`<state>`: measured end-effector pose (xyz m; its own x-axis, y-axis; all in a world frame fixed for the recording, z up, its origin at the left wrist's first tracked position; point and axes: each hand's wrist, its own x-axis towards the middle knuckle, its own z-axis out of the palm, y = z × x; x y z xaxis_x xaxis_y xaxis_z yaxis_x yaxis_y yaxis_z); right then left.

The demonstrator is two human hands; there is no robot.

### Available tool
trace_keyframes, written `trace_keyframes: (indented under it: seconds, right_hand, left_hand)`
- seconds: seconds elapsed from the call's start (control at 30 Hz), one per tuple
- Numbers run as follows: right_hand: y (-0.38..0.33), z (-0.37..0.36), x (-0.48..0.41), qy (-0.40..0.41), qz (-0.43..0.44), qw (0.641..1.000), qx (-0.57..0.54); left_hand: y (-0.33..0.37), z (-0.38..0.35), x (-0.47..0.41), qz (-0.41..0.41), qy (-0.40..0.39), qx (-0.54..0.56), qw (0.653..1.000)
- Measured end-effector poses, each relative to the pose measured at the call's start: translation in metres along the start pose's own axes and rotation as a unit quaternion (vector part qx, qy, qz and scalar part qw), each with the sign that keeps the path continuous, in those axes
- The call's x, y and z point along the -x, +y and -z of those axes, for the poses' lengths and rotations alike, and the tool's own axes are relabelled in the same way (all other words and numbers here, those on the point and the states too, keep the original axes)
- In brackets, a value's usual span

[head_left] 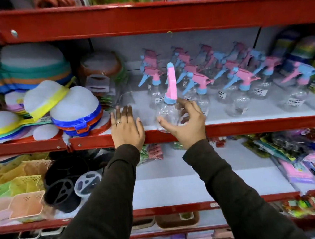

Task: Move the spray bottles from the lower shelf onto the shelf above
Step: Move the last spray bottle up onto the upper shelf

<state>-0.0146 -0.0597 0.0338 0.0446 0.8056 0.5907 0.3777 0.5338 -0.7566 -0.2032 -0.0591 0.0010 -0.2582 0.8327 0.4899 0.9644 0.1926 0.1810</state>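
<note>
A clear spray bottle [168, 111] with a pink and blue trigger head stands at the front edge of the upper shelf [234, 128]. My right hand [186, 122] curls around its clear body. My left hand [125, 126] lies flat on the shelf edge just left of it, fingers apart and holding nothing. Behind and to the right, several more spray bottles [233, 81] with the same pink and blue heads stand in rows on that shelf. The white lower shelf [177, 185] beneath my arms shows no spray bottles.
Stacked mesh food covers [71, 110] fill the upper shelf's left part. Pastel baskets [19, 189] and black round holders [65, 187] sit at the lower left. Packaged goods [306, 158] crowd the lower right. A red shelf beam [139, 19] runs overhead.
</note>
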Motion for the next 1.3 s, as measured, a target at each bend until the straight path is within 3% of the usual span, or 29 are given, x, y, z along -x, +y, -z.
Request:
trace_keyframes:
  seconds: [0.23,0.6,0.83,1.03,1.3]
  right_hand:
    - [0.004,-0.029,-0.038,-0.073,-0.082,0.991,0.07]
    - [0.018,-0.038,-0.035,-0.123,-0.105,0.983,0.088]
    - [0.009,-0.04,-0.039,-0.07,-0.101,0.984,0.13]
    - [0.011,-0.038,-0.038,-0.095,-0.109,0.986,0.079]
    - [0.009,-0.041,-0.036,-0.098,-0.115,0.985,0.089]
  left_hand:
    - [0.0,0.0,0.0,-0.002,0.002,-0.014,1.0]
    - [0.0,-0.001,0.001,-0.006,0.009,-0.013,1.0]
    - [-0.001,-0.002,0.001,-0.003,0.015,0.006,1.0]
    - [-0.001,-0.001,0.002,-0.002,0.017,0.006,1.0]
    - [0.0,-0.003,0.002,0.001,0.009,-0.001,1.0]
